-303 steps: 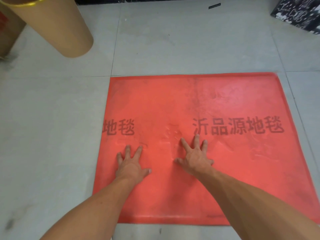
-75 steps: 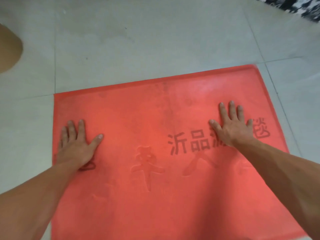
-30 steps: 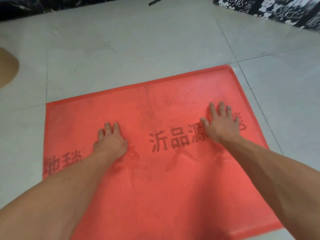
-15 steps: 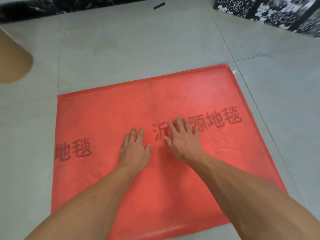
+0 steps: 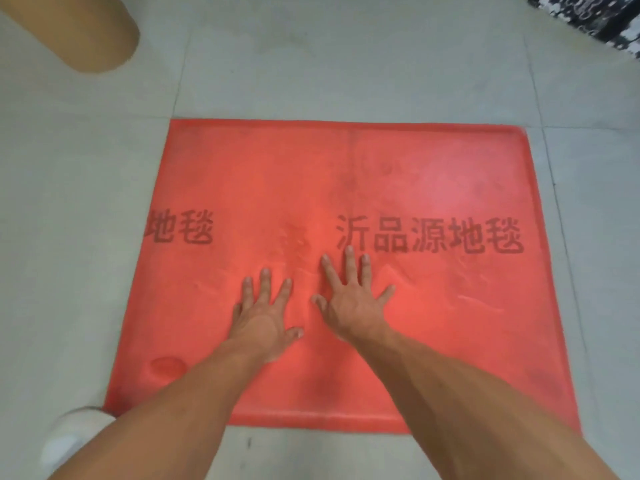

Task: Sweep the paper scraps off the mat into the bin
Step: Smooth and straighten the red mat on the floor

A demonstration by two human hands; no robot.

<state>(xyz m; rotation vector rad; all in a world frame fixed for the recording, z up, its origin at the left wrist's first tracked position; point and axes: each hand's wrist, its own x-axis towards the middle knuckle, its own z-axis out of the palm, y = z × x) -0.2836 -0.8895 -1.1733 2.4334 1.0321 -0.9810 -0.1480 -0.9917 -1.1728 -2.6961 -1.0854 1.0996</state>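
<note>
The grey tiled floor [image 5: 346, 64] fills your view, and the red mat [image 5: 346, 174] lies flat on it, its far edge running along a tile joint. A row of dark printed characters [image 5: 429, 235] crosses the mat's middle, with part of the row reaching its left edge. Beyond the mat's far left corner, well apart from it, stands a tan cylinder [image 5: 79, 32], cut off by the frame. Beyond the far right corner, also well apart, sits a black-and-white patterned object [image 5: 595, 19], only partly in view. Both your forearms reach in over the mat's near edge. Your right hand [image 5: 349, 303] lies palm down near the mat's centre, released, fingers straight and spread, the fingertips just below the printed row. Your left hand [image 5: 265, 317] lies palm down just beside it, toward the mat's left side, also released with fingers spread flat, and the two hands are not touching. A white shoe [image 5: 69, 438] rests on the floor at the mat's near left corner. A small raised bump [image 5: 166, 367] shows in the mat by that same corner.
</note>
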